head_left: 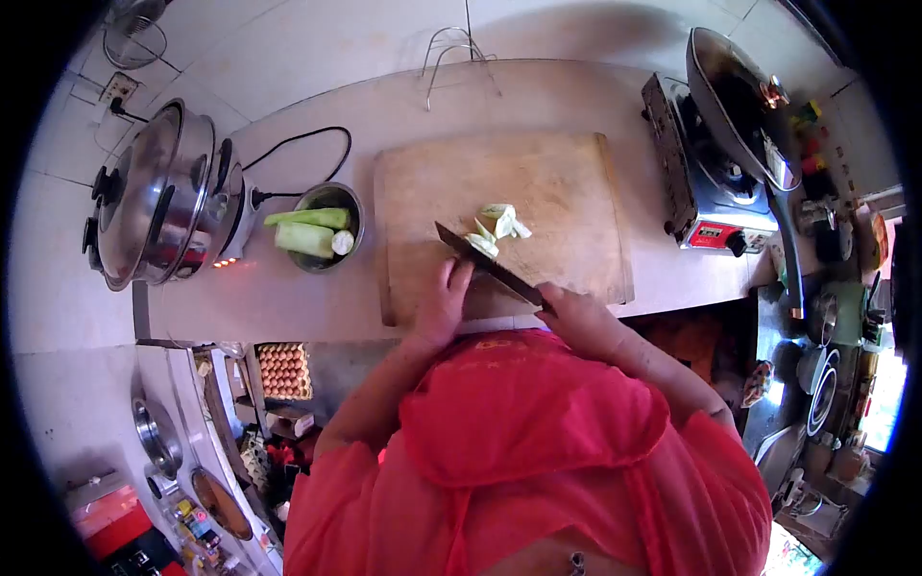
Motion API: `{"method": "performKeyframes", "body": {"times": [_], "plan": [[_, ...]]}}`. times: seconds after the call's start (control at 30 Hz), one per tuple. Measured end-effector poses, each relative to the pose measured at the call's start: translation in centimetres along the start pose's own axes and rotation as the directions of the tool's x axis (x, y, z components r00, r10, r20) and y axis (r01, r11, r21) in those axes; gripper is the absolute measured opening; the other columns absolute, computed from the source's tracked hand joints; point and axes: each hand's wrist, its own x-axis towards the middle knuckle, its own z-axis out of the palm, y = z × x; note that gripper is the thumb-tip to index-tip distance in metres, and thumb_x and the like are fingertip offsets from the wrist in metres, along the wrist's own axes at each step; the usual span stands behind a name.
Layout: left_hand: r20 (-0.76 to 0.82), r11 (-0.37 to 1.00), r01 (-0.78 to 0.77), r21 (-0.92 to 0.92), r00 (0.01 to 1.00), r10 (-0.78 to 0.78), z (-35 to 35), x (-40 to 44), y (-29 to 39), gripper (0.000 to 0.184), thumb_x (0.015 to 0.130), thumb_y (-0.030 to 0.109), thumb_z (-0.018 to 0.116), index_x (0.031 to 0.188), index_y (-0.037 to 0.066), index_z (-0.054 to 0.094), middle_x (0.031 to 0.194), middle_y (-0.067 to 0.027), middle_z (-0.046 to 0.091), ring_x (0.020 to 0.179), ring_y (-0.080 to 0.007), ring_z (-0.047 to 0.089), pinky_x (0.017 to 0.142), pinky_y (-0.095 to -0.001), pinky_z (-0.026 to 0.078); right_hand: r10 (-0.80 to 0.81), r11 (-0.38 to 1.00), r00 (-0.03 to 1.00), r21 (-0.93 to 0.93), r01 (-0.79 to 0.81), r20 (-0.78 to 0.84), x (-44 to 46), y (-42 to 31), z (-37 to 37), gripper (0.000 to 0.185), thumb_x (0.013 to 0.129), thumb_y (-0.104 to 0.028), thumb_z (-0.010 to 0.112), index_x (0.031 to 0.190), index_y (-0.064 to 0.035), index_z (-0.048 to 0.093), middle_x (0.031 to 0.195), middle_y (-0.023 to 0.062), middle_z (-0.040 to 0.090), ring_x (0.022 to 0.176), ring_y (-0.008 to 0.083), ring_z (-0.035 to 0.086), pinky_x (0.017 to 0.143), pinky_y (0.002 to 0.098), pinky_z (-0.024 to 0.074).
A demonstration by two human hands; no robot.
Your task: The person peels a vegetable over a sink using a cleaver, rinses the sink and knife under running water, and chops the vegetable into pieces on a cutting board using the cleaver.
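My right hand [567, 315] is wrapped around the handle of a kitchen knife [490, 267]. Its dark blade slants up and left over a wooden cutting board [413, 192]. On the near side of the blade, my left hand [444, 300] has its fingers bent and drawn together low over the board; whatever they press on is hidden. Pale green-white vegetable pieces [501, 221] lie in a small heap just beyond the blade, and one touches or nearly touches it. Left of the board, a metal bowl [357, 206] holds long green vegetable chunks [305, 238] with a pale cut end.
A steel electric pot [144, 197] with its cord stands at the left. On the right, a gas stove [715, 216] carries a tilted wok [735, 106] with its handle jutting forward. A wire rack [459, 58] leans at the wall. Below the counter sits an egg tray [285, 372].
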Motion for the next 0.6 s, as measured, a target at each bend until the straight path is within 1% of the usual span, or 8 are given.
{"method": "performKeyframes", "body": {"times": [0.03, 0.13, 0.23, 0.27, 0.33, 0.43, 0.57, 0.6], "plan": [[-0.025, 0.999, 0.038, -0.035, 0.999, -0.039, -0.1, 0.2, 0.0, 0.023, 0.083, 0.01, 0.055, 0.106, 0.008, 0.059, 0.121, -0.0186, 0.047, 0.109, -0.0353, 0.048, 0.091, -0.0402, 0.043, -0.023, 0.999, 0.999, 0.029, 0.024, -0.034, 0.0, 0.3, -0.1, 0.027, 0.089, -0.025, 0.052, 0.107, -0.0057, 0.045, 0.089, 0.0236, 0.061, 0.085, 0.0423, 0.059, 0.073, 0.0503, 0.0468], [0.095, 0.932, 0.312, -0.186, 0.949, -0.299, -2.1, 0.7, 0.6, 0.027, 0.084, 0.01, 0.054, 0.111, 0.01, 0.057, 0.123, -0.0191, 0.047, 0.112, -0.0361, 0.047, 0.094, -0.0405, 0.042, -0.057, 0.991, 0.994, 0.117, 0.069, -0.096, 0.3, 2.0, -0.6, 0.03, 0.09, -0.025, 0.052, 0.112, -0.0064, 0.044, 0.089, 0.0233, 0.061, 0.084, 0.0419, 0.06, 0.072, 0.0507, 0.0467], [0.056, 0.996, -0.037, 0.077, 0.998, 0.033, -2.6, 1.8, -0.6, 0.027, 0.089, 0.011, 0.052, 0.115, 0.005, 0.053, 0.124, -0.0199, 0.047, 0.108, -0.0378, 0.05, 0.093, -0.04, 0.042, 0.047, 0.983, 0.997, 0.181, -0.035, -0.065, 0.4, 2.5, -1.5, 0.03, 0.089, -0.025, 0.053, 0.111, -0.0063, 0.045, 0.089, 0.0226, 0.062, 0.084, 0.0418, 0.06, 0.071, 0.0495, 0.0464], [0.089, 0.997, -0.009, 0.077, 0.996, 0.003, -2.4, 2.4, -0.6, 0.028, 0.088, 0.011, 0.053, 0.115, 0.006, 0.053, 0.125, -0.02, 0.047, 0.108, -0.0379, 0.05, 0.092, -0.04, 0.043, 0.012, 0.99, 0.992, 0.144, 0.006, -0.123, 0.5, 2.4, -1.8, 0.034, 0.089, -0.023, 0.056, 0.115, -0.0048, 0.045, 0.083, 0.0219, 0.062, 0.081, 0.0393, 0.061, 0.068, 0.0454, 0.0475], [0.152, 0.996, 0.044, 0.079, 0.987, -0.056, -2.5, 4.4, 0.5, 0.029, 0.087, 0.009, 0.055, 0.116, 0.006, 0.052, 0.126, -0.0202, 0.046, 0.11, -0.0382, 0.05, 0.09, -0.0398, 0.044, 0.006, 0.984, 0.985, 0.175, 0.025, -0.17, 0.6, 2.0, -2.1, 0.03, 0.089, -0.024, 0.055, 0.111, -0.0058, 0.045, 0.086, 0.0212, 0.061, 0.083, 0.0402, 0.06, 0.07, 0.0473, 0.047], [0.031, 0.989, 0.11, -0.1, 0.994, -0.107, 1.8, 6.2, -1.4, 0.029, 0.087, 0.01, 0.057, 0.115, 0.006, 0.053, 0.123, -0.0194, 0.048, 0.105, -0.0377, 0.052, 0.085, -0.0414, 0.046, -0.002, 0.98, 0.972, 0.194, 0.049, -0.235, 0.2, 0.6, -3.0, 0.029, 0.089, -0.024, 0.055, 0.11, -0.0062, 0.045, 0.089, 0.021, 0.061, 0.084, 0.0404, 0.06, 0.07, 0.0479, 0.0469], [-0.001, 0.994, -0.08, -0.074, 0.997, 0.08, 0.6, 5.5, 0.1, 0.028, 0.085, 0.008, 0.057, 0.113, 0.005, 0.055, 0.118, -0.0184, 0.05, 0.098, -0.0356, 0.054, 0.08, -0.0404, 0.048, -0.002, 0.982, 0.96, 0.179, 0.054, -0.279, -0.8, -0.8, -3.3, 0.032, 0.089, -0.025, 0.054, 0.113, -0.0061, 0.045, 0.093, 0.0214, 0.06, 0.085, 0.0396, 0.06, 0.071, 0.0476, 0.0468], [-0.03, 0.989, -0.124, -0.085, 0.992, 0.122, 0.9, 5.2, -0.4, 0.028, 0.084, 0.006, 0.058, 0.112, 0.004, 0.055, 0.116, -0.0182, 0.051, 0.096, -0.0349, 0.054, 0.08, -0.0399, 0.048, 0.014, 0.99, 0.977, 0.139, 0.016, -0.212, -0.5, -0.5, -2.7, 0.032, 0.089, -0.025, 0.054, 0.113, -0.006, 0.045, 0.093, 0.0214, 0.061, 0.085, 0.0396, 0.06, 0.072, 0.048, 0.0468]]}}
